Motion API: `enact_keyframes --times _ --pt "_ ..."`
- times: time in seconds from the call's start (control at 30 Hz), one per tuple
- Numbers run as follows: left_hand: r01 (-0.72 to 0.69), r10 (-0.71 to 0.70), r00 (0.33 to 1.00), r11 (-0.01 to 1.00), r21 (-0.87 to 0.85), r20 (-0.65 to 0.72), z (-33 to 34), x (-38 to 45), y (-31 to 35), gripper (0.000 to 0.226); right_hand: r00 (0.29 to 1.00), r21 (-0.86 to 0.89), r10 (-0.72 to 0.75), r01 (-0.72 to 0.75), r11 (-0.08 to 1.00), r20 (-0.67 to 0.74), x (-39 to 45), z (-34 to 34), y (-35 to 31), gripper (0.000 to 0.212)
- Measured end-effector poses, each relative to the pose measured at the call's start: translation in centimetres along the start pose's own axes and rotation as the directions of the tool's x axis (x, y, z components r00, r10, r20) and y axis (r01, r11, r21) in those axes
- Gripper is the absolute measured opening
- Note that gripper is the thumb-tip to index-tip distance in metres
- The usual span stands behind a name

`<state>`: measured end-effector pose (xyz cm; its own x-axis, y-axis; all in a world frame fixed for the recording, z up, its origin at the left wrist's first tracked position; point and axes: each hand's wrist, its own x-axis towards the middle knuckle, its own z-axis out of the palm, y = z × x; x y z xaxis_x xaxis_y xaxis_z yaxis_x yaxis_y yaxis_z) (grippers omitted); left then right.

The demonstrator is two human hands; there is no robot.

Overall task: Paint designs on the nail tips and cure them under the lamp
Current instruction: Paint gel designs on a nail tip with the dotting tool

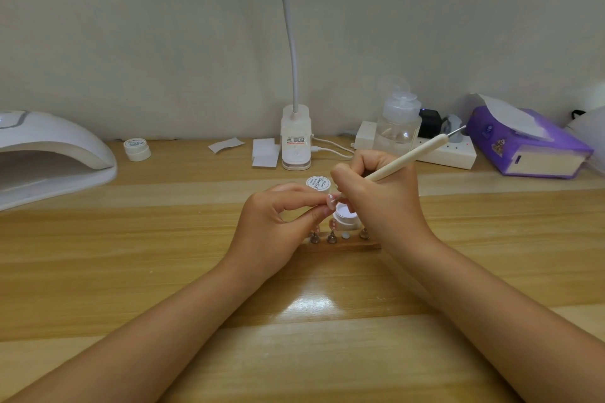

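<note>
Dotting tool (407, 154), cream w/ metal tip at rear end, long axis runs from upper right down-left to the nail tip (333, 199). R hand (376, 193) grips it pen-style. L hand (278, 216) pinches pale pink tip w/ white dots, above open white gel pot (347, 219) and wooden holder (340, 244).

A pink nail tip (332, 199) seems to carry white dots; the pen (407, 158) is cream, the far-left lamp (49, 154) white, the far-right tissue pack (527, 144) purple, the surface (131, 255) pale striped wood.
</note>
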<state>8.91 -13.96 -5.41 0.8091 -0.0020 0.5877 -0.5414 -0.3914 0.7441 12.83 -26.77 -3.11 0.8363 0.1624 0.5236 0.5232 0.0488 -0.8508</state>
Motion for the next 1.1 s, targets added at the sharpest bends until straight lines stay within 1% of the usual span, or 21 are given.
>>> enact_keyframes --times 0.2,0.47,0.7,0.87,1.03,1.1 --pt "0.018 -0.018 1.000 1.000 -0.010 0.004 0.03 0.00 -0.04 0.024 1.000 -0.010 -0.005 0.004 1.000 -0.024 0.04 -0.09 0.22 0.043" --pt "0.003 -0.004 1.000 1.000 0.006 0.002 -0.01 0.01 -0.18 0.022 1.000 -0.022 -0.012 0.012 1.000 -0.016 0.03 -0.07 0.23 0.041" --pt "0.002 -0.002 1.000 1.000 0.000 -0.002 0.03 0.03 -0.31 0.020 1.000 0.006 0.005 -0.005 1.000 -0.013 -0.07 0.03 -0.05 0.040" --pt "-0.008 0.008 1.000 1.000 0.006 0.003 0.00 0.04 -0.29 0.024 1.000 -0.014 -0.003 0.003 1.000 -0.031 0.02 0.00 0.12 0.041" --pt "0.004 -0.004 1.000 1.000 -0.013 -0.002 0.01 0.04 -0.31 0.017 1.000 -0.025 -0.004 0.004 1.000 -0.031 -0.03 -0.02 0.19 0.040" --pt "-0.004 0.004 1.000 1.000 -0.011 -0.004 0.01 0.04 -0.30 0.018 1.000 -0.018 -0.004 0.004 1.000 -0.023 -0.09 -0.01 0.15 0.039"
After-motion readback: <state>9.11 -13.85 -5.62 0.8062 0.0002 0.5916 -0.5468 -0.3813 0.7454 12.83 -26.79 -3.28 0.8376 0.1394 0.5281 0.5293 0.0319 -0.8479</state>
